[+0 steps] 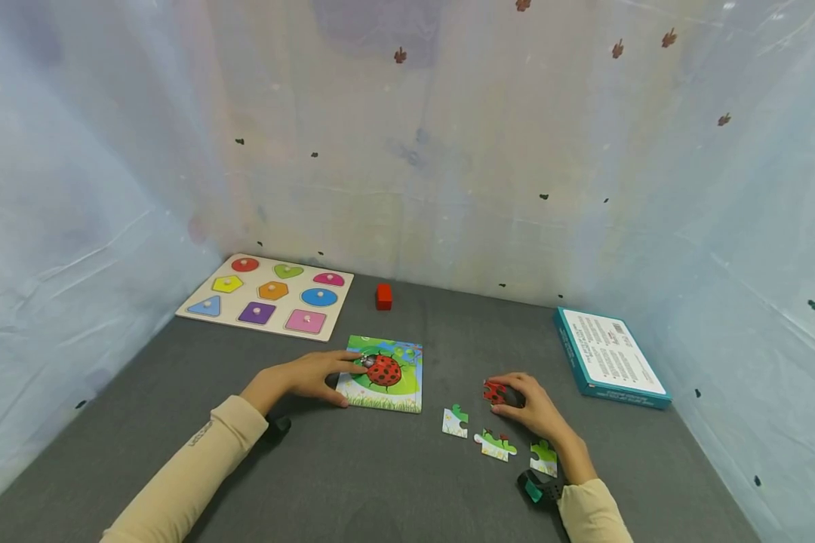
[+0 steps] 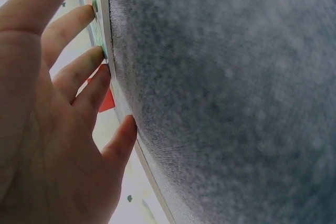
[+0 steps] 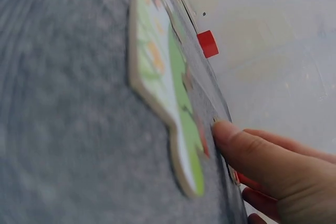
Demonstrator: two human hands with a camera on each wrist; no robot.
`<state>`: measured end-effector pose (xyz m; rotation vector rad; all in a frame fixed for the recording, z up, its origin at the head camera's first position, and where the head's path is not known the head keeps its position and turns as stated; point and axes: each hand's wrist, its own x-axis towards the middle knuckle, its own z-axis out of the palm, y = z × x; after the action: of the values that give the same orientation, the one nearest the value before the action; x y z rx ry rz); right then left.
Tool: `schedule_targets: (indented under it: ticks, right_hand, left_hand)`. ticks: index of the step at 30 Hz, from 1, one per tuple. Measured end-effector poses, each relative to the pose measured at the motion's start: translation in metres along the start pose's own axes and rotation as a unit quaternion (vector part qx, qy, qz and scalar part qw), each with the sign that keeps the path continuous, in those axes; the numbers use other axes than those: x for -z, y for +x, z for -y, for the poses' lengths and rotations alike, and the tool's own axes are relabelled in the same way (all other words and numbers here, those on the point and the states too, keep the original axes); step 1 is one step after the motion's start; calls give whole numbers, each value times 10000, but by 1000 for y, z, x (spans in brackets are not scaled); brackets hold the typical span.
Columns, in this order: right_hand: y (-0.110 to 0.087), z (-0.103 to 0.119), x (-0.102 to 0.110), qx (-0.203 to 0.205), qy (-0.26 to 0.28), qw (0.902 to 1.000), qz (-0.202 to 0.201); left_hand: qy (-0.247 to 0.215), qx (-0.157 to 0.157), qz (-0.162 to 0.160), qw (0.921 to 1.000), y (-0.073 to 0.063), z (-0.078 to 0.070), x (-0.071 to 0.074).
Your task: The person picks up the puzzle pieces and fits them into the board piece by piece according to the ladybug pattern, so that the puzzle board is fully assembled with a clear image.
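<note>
Left hand point(image 1: 307, 375): fingers spread, laid at the ladybird board's point(image 1: 404, 386) left edge. Right hand point(image 1: 535, 405): red puzzle piece point(image 1: 494, 391) pinched between curled fingers and thumb, located toward the worktop's point(image 1: 326, 471) right edge.

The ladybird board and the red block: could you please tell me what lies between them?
Only bare grey tabletop separates the ladybird board from the red block, as the head view shows.

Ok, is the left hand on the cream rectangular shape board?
No, the left hand is at the left edge of the square green ladybird picture board.
</note>
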<state>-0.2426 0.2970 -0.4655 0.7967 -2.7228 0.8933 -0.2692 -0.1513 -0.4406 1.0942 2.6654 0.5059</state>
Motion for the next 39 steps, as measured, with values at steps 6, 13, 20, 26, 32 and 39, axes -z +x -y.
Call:
schedule_targets:
  ticks: [6, 13, 20, 26, 32, 39]
  right_hand:
    - [2, 2, -2, 28, 6, 10000, -37]
    - [9, 9, -1, 4, 50, 9998, -167]
    - [31, 33, -3, 354, 293, 9989, -111]
    - [54, 57, -11, 689, 577, 9959, -87]
    - [76, 79, -25, 851, 762, 9935, 25]
    - [98, 96, -44, 989, 912, 9907, 221]
  left_hand:
    - [24, 24, -2, 10000, -1, -2, 2]
    - [31, 42, -12, 10000, 0, 0, 0]
    - [13, 62, -3, 10000, 1, 2, -2]
    - [37, 133, 32, 9999, 4, 2, -3]
    - [13, 243, 46, 9997, 5, -1, -1]
    - [68, 244, 29, 9997, 5, -2, -1]
